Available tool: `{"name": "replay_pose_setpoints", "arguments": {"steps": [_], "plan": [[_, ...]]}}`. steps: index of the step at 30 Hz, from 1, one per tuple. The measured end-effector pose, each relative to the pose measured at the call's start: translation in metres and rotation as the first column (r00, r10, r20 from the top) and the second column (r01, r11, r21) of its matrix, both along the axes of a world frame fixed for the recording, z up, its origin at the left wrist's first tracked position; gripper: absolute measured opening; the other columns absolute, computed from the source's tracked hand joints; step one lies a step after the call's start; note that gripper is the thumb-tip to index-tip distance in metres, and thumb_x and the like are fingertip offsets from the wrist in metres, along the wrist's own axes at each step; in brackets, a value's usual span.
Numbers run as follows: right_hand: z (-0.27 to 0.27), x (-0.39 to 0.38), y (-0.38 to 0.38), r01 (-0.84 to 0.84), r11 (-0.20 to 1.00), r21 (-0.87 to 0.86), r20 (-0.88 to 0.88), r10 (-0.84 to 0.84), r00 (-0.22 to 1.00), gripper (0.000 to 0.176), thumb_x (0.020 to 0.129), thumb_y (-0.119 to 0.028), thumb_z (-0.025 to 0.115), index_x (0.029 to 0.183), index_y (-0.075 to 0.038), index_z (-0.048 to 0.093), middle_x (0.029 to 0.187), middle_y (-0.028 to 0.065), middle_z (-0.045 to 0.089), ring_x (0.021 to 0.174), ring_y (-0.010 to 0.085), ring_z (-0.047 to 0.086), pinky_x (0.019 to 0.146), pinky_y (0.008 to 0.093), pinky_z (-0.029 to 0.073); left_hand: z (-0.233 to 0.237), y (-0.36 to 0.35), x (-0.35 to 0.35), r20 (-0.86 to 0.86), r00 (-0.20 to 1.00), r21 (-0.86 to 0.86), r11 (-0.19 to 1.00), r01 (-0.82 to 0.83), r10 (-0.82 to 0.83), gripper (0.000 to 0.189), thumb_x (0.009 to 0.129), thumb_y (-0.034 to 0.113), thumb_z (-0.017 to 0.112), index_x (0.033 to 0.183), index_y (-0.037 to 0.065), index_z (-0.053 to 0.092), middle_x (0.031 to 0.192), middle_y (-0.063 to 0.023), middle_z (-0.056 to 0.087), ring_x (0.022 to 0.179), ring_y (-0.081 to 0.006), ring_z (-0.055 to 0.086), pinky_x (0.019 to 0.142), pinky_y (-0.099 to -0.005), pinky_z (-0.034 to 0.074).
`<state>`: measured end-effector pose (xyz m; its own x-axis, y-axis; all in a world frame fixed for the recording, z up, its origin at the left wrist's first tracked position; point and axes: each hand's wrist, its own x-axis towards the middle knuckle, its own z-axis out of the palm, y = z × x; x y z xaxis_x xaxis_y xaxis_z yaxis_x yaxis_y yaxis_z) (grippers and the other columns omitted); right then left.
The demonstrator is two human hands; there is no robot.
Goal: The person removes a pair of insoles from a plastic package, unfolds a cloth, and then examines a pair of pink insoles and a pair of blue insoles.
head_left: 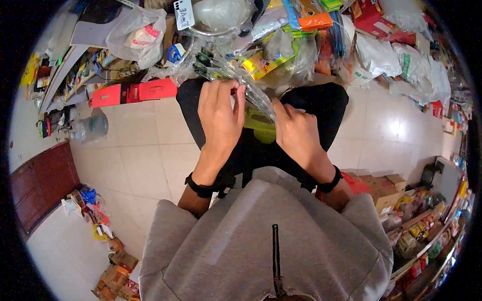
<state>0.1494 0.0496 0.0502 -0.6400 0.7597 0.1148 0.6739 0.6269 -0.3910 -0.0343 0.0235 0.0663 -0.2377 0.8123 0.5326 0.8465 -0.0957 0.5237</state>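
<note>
Clear plastic packaging (258, 98) lay between the two hands, just past twelve o'clock from the middle of the view, above the person's black-trousered lap (329, 103). It was long, thin and see-through, creased along its length, with bright streaks of glare. It slanted from about eleven o'clock down toward five, and its far end merged with other crumpled film.

Left hand (218, 108) bent over its left edge, thumb and forefinger close together; whether they gripped the film, I cannot tell. Right hand (296, 128) pinched its lower end between narrowed fingers.

Among the containers, white plastic bags (376, 56) bulged at two o'clock, one with green print, their contents hidden. Between ten and eleven, a translucent bag (120, 35) held something pink and white (142, 36). Toward twelve, a round bowl (213, 33) carried a pale, puffed plastic bag (221, 11). Red box (118, 95) stretched low and long at ten o'clock. Past three, a cardboard box (380, 196) stood near shelves of packets (419, 231). Smallest, a see-through bottle (93, 129) lay on the tiled floor (133, 125) at nine.
</note>
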Motion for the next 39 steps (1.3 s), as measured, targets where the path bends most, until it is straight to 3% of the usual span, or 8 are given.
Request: {"name": "replay_pose_setpoints", "arguments": {"steps": [4,10,15,22,27,30,34,39], "plan": [[-0.001,0.002,0.001,0.007,1.0,-0.021,0.013,-0.006,1.0,0.039,0.077,-0.007,0.062,0.115,-0.004,0.059,0.082,0.0134,0.065,0.068,0.0318,0.067,0.058,0.0405,0.055,-0.004,-0.006,-0.007,-0.124,0.991,-0.055,0.998,0.034,-0.041,0.013,0.084,0.008,0.071,0.088,0.001,0.061,0.079,-0.013,0.059,0.075,-0.0321,0.056,0.068,-0.0411,0.043],[-0.021,-0.004,0.002,-0.012,0.999,0.036,0.072,0.009,0.997,0.037,0.077,-0.009,0.061,0.114,-0.005,0.058,0.084,0.0124,0.067,0.067,0.0301,0.069,0.056,0.0418,0.055,-0.005,0.002,-0.007,0.11,0.984,-0.148,0.981,-0.122,0.139,0.014,0.081,0.009,0.072,0.087,0.003,0.061,0.079,-0.0097,0.061,0.069,-0.0268,0.063,0.063,-0.0372,0.049],[-0.032,-0.008,0.003,-0.05,0.997,0.053,0.141,0.042,0.989,0.038,0.078,-0.01,0.06,0.116,-0.004,0.058,0.085,0.0119,0.067,0.066,0.0273,0.069,0.055,0.0398,0.054,-0.013,0.005,-0.015,0.009,0.982,-0.487,0.858,-0.162,0.191,0.015,0.081,0.016,0.071,0.087,0.004,0.066,0.087,-0.0148,0.069,0.076,-0.0301,0.068,0.066,-0.0387,0.053],[-0.033,-0.012,0.004,-0.085,0.995,0.043,0.172,0.077,0.982,0.033,0.078,-0.008,0.06,0.11,-0.002,0.058,0.08,0.0129,0.067,0.066,0.0275,0.069,0.054,0.0388,0.054,-0.025,0.004,-0.014,-0.136,0.99,-0.45,0.889,-0.088,0.029,0.012,0.078,0.009,0.069,0.083,0.003,0.061,0.08,-0.0139,0.065,0.074,-0.0332,0.066,0.063,-0.0421,0.053],[-0.036,-0.006,0.015,-0.092,0.995,0.032,0.171,0.085,0.982,0.034,0.077,-0.006,0.062,0.11,-0.002,0.058,0.083,0.0138,0.067,0.067,0.0292,0.069,0.057,0.0392,0.054,-0.027,0.0,-0.015,0.072,0.995,-0.411,0.907,0.093,-0.07,0.011,0.083,0.008,0.067,0.091,0.002,0.063,0.085,-0.0147,0.064,0.073,-0.0332,0.064,0.065,-0.0409,0.051],[-0.04,-0.003,0.02,-0.075,0.994,0.077,0.073,0.069,0.995,0.032,0.08,-0.012,0.061,0.111,-0.005,0.059,0.077,0.0114,0.068,0.061,0.0304,0.069,0.053,0.0425,0.054,-0.023,0.0,-0.015,0.182,0.983,-0.32,0.946,0.049,0.011,0.013,0.086,0.008,0.066,0.095,0.001,0.062,0.088,-0.0159,0.063,0.076,-0.0328,0.064,0.068,-0.0392,0.051],[-0.036,-0.004,0.017,-0.011,1.0,0.008,0.04,0.011,0.999,0.034,0.079,-0.011,0.061,0.112,-0.005,0.058,0.079,0.0123,0.068,0.062,0.0314,0.068,0.055,0.044,0.055,-0.032,0.002,-0.013,0.094,0.991,-0.175,0.979,0.108,-0.092,0.017,0.085,0.005,0.067,0.099,-0.002,0.059,0.092,-0.0171,0.062,0.08,-0.033,0.063,0.073,-0.0369,0.05],[-0.025,-0.004,0.017,-0.02,1.0,-0.002,0.031,0.02,0.999,0.034,0.079,-0.009,0.06,0.112,-0.005,0.058,0.079,0.013,0.067,0.062,0.0315,0.068,0.054,0.0434,0.055,-0.031,0.0,-0.009,0.04,0.997,-0.181,0.981,0.077,-0.071,0.014,0.083,0.004,0.069,0.095,0.0,0.062,0.09,-0.0155,0.064,0.081,-0.0327,0.064,0.074,-0.0369,0.05]]}}
